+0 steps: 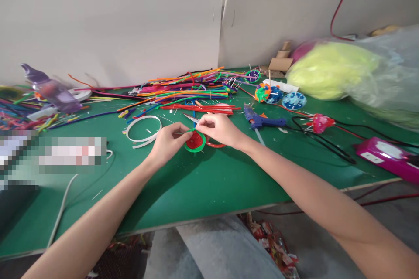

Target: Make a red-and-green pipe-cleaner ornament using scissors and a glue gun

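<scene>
A small round piece (195, 140) with a red centre and a green rim is between my hands, just above the table. My left hand (167, 143) pinches its left edge between thumb and fingers. At its upper right edge, the fingertips of my right hand (218, 128) are pressed together; whatever they hold is too small to make out. Thin pale bits stick out around the rim. Scissors lie behind and under my right hand, with a pointed blade (190, 118) and an orange handle (216, 145) showing. Red pipe cleaners (209, 108) lie just beyond.
Behind are heaped coloured pipe cleaners (183, 89). A blue glue gun (262, 118) lies right, near blue dotted rounds (293, 100) and a red spiky piece (322, 123). Left are a white strip coil (144, 129) and purple bottle (54, 90). A magenta device (389, 157) sits far right.
</scene>
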The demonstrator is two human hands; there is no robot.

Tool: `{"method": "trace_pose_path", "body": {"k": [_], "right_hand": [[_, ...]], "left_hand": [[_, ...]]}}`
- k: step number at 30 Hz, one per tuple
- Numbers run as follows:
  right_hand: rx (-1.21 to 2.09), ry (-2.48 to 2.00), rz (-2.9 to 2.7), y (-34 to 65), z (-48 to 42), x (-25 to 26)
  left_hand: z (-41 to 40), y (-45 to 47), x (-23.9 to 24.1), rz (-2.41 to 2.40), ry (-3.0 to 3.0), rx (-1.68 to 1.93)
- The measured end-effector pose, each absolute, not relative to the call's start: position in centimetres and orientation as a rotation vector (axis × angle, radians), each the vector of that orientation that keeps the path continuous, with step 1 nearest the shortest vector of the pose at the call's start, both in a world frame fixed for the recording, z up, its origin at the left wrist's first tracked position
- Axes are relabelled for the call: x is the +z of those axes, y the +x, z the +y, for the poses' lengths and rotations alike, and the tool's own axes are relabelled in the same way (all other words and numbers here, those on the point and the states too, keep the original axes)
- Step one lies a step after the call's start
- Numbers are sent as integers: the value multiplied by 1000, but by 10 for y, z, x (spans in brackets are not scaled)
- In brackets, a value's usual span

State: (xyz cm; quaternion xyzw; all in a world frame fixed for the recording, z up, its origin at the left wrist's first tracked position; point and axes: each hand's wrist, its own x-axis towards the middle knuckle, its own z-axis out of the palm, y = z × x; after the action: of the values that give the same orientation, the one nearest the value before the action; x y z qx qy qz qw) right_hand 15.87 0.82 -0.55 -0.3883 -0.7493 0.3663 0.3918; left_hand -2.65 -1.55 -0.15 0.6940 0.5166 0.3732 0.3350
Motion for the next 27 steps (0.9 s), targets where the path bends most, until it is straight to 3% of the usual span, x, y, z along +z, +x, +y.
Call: {"method": "trace_pose_path", "body": {"k": [8,15,22,27], "right_hand": [[795,-932,-1958,157,6,-9],[258,-896,-2215,156,-2,-11],[289,-894,-2155,158,1,-11],[-70,-737,-2449,160,-3,-7]], "left_hand": [[-18,-26,2,1370,1942,851],[-17,-25,-4,1338,1935,864],[-17,-24,0,1335,1863,895],[-16,-26,-2,1297,1815,851]]}}
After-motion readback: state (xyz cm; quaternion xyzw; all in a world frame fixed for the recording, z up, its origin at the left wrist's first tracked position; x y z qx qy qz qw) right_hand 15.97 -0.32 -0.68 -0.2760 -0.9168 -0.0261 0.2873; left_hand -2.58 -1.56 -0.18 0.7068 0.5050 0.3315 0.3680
